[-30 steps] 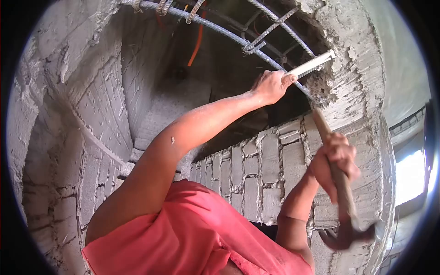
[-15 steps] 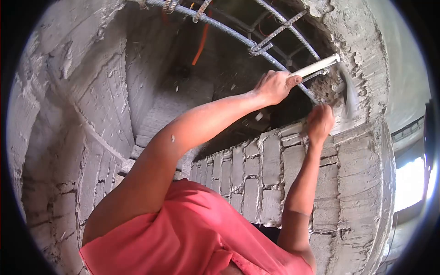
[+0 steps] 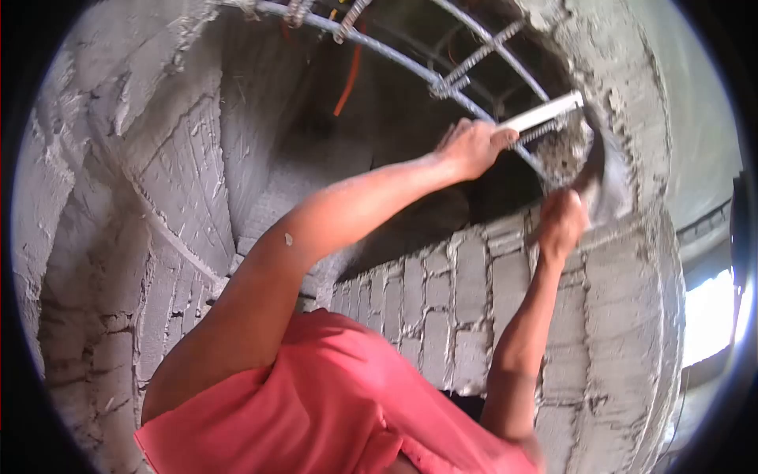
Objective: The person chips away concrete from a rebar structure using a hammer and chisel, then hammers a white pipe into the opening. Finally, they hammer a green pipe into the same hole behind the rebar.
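Now | left hand (image 3: 472, 146) clenched round chisel (image 3: 545, 113), tip beyond fist at crumbled mortar (image 3: 564, 152) | right hand (image 3: 562, 223) gripping hammer (image 3: 598, 170), blurred head just above fist, near chisel tip.

Single head-mounted view through a fisheye lens: round picture, black corners. It faces along both arms into the wall opening at close range. Red shirt (image 3: 332, 395) fills bottom centre. Left hand (image 3: 472, 146) on chisel (image 3: 545, 113) and right hand (image 3: 562, 225) on blurred hammer (image 3: 598, 170) sit upper right. Brick wall (image 3: 442, 300) bows with lens distortion.
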Demonstrator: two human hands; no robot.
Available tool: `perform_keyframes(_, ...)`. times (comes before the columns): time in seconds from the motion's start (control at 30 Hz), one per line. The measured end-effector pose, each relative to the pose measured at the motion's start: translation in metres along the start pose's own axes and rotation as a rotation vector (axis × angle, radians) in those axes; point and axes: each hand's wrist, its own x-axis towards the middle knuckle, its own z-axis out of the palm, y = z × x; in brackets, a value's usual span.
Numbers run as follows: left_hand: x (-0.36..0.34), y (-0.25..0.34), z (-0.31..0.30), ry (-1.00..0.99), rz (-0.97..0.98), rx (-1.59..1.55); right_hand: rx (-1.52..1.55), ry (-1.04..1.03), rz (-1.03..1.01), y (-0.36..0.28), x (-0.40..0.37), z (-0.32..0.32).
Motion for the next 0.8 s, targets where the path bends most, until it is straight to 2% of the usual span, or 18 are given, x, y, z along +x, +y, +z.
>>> perform_keyframes(0.03, -0.006, -0.003, 0.0, 0.005, -0.01, 0.015, 0.568, -0.12, 0.263, -0.04, 0.005, -0.019)
perform_keyframes(0.07, -0.009, 0.003, -0.004, -0.033, -0.005, -0.023, 0.499, -0.063, -0.004, -0.06, 0.01, -0.028)
perform_keyframes(0.1, -0.008, 0.002, -0.002, -0.047, -0.02, -0.032, 0.886, 0.097, 0.182, -0.08, 0.007, -0.036)
perform_keyframes(0.13, -0.004, 0.0, -0.003, -0.046, -0.026, -0.01, 1.151, 0.159, -0.028, -0.088, 0.011, -0.047)
perform_keyframes(0.17, -0.006, -0.001, -0.001, -0.058, -0.041, 0.006, 1.153, 0.158, -0.029, -0.088, 0.012, -0.044)
perform_keyframes(0.23, -0.006, -0.002, -0.001, -0.064, -0.032, -0.004, 0.912, 0.302, -0.297, -0.086, 0.011, -0.041)
perform_keyframes(0.3, -0.007, 0.003, -0.003, -0.067, -0.032, -0.04, 0.138, -0.067, -0.1, -0.016, -0.001, -0.002)
perform_keyframes(0.37, -0.005, 0.006, -0.006, -0.108, -0.078, -0.03, 0.162, -0.285, 0.323, -0.024, 0.004, 0.006)
perform_keyframes(0.43, -0.004, 0.002, -0.009, -0.073, -0.03, -0.032, 0.634, -0.08, 0.519, -0.057, -0.006, 0.005)
perform_keyframes(0.47, -0.011, 0.002, -0.003, -0.093, -0.041, -0.033, 0.711, 0.023, 0.362, -0.074, -0.003, -0.003)
perform_keyframes(0.5, -0.005, 0.001, -0.006, -0.088, -0.031, -0.016, 0.571, 0.097, 0.209, -0.08, 0.0, -0.018)
perform_keyframes(0.53, -0.003, 0.0, -0.008, -0.123, -0.073, -0.014, 0.92, 0.277, -0.019, -0.096, 0.009, -0.025)
perform_keyframes(0.57, -0.005, -0.003, -0.005, -0.136, -0.083, -0.014, 1.015, 0.227, -0.246, -0.109, 0.017, -0.045)
perform_keyframes(0.63, -0.001, -0.006, -0.004, -0.126, -0.053, -0.031, 1.037, 0.336, -0.437, -0.121, 0.022, -0.048)
perform_keyframes(0.67, -0.001, -0.004, -0.005, -0.13, -0.048, -0.032, 0.635, 0.321, -0.435, -0.084, 0.016, -0.028)
perform_keyframes(0.73, -0.002, 0.001, -0.011, -0.129, -0.053, -0.018, 0.125, -0.007, -0.021, 0.0, -0.012, 0.026)
perform_keyframes(0.77, -0.002, -0.002, -0.006, -0.047, 0.045, -0.031, 0.345, -0.262, 0.328, -0.011, 0.0, 0.023)
perform_keyframes(0.8, -0.011, -0.005, 0.0, -0.082, 0.035, -0.015, 0.246, -0.276, 0.332, -0.03, -0.004, 0.012)
